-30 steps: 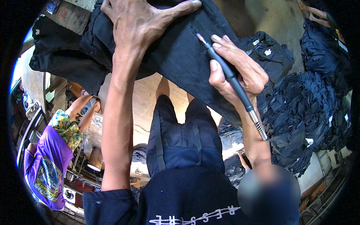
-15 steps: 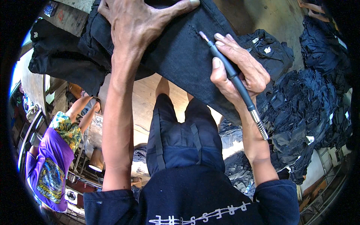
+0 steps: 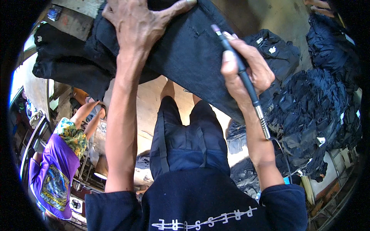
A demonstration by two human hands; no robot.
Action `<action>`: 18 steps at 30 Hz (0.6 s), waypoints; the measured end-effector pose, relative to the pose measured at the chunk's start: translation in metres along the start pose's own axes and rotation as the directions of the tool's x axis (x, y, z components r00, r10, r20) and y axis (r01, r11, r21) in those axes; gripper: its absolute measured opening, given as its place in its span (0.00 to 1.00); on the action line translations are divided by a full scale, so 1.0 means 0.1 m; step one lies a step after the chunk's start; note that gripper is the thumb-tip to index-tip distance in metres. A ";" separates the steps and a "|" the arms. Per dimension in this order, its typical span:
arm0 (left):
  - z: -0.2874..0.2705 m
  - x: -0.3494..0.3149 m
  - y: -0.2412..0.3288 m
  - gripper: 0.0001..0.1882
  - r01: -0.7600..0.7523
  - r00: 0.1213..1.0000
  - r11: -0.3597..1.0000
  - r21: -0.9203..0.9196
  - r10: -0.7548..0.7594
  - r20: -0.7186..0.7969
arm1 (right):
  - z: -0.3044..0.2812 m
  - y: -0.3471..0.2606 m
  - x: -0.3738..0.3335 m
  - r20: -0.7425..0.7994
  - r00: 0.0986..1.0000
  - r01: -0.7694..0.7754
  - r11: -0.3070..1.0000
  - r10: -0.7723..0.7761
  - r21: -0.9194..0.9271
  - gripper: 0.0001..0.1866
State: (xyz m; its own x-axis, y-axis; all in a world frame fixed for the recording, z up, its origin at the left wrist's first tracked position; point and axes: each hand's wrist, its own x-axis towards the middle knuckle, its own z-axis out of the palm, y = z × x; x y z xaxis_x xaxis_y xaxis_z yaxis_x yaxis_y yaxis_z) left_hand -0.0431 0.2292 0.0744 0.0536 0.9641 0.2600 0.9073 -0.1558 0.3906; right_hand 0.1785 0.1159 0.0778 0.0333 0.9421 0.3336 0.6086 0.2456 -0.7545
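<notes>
Black denim trousers (image 3: 185,61) are spread in front of me, one leg slanting down to the right. My left hand (image 3: 135,27) lies on the cloth with thumb and fingers spread wide, pressing it flat. In my right hand (image 3: 252,71) is a slim, dark, pen-shaped rotary grinder (image 3: 247,82), gripped between thumb and fingers. Its pinkish stone tip points away from me, just right of a small frayed patch (image 3: 199,32) in the denim. A spring-like metal sleeve and thin cable trail from its rear end over my forearm. Whether the tip touches the cloth I cannot tell.
A large heap of dark garments (image 3: 308,104) fills the right side, with another folded dark garment (image 3: 275,50) nearer the trousers. More black cloth (image 3: 69,61) hangs at left. A person in a purple shirt (image 3: 56,173) is at lower left. Bare feet show at the upper right.
The grinder and my right hand have shifted slightly, the tip moving away from me and to the right. The frayed patch looks larger. My left hand stays spread on the denim.
</notes>
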 end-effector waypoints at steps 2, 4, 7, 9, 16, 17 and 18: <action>-0.04 0.11 0.07 0.29 -0.044 0.995 0.999 -0.022 0.042 -0.091 | -0.12 0.05 -0.08 -0.176 0.975 -0.139 0.990 0.133 -0.024 0.12; -0.09 0.33 0.07 0.27 -0.058 0.998 0.995 -0.086 0.056 -0.025 | -0.32 0.02 -0.24 -0.258 0.920 -0.260 0.952 0.295 0.163 0.17; -0.15 0.85 -0.15 0.41 -0.029 0.918 0.996 0.079 -0.005 0.397 | -0.72 -0.16 -0.50 -0.120 0.974 -0.201 0.978 0.193 -0.058 0.22; -0.08 0.97 -0.34 0.45 -0.038 0.847 0.987 0.156 -0.051 0.529 | -0.76 -0.20 -0.53 -0.117 0.988 -0.106 0.992 0.097 -0.074 0.30; -0.40 0.39 0.15 0.38 -0.177 0.830 0.939 0.297 0.304 -0.467 | -0.78 0.12 -0.48 -0.082 0.950 -0.298 0.953 0.302 0.055 0.17; -0.54 0.00 0.40 0.41 -0.044 0.910 0.994 0.102 0.082 -0.406 | -0.85 0.15 -0.54 -0.063 0.943 -0.325 0.945 0.326 0.035 0.16; -0.58 -0.44 0.66 0.43 0.080 0.916 0.994 -0.072 -0.102 -0.388 | -0.93 0.16 -0.61 -0.043 0.914 -0.404 0.915 0.404 -0.009 0.14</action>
State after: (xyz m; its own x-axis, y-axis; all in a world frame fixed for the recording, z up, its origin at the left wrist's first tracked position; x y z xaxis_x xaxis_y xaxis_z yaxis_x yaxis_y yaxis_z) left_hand -0.0094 0.1638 0.1402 -0.2053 0.8154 0.5412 0.8765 -0.0929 0.4724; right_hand 0.2599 0.0415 0.0975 0.3103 0.9503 0.0246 0.5500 -0.1583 -0.8200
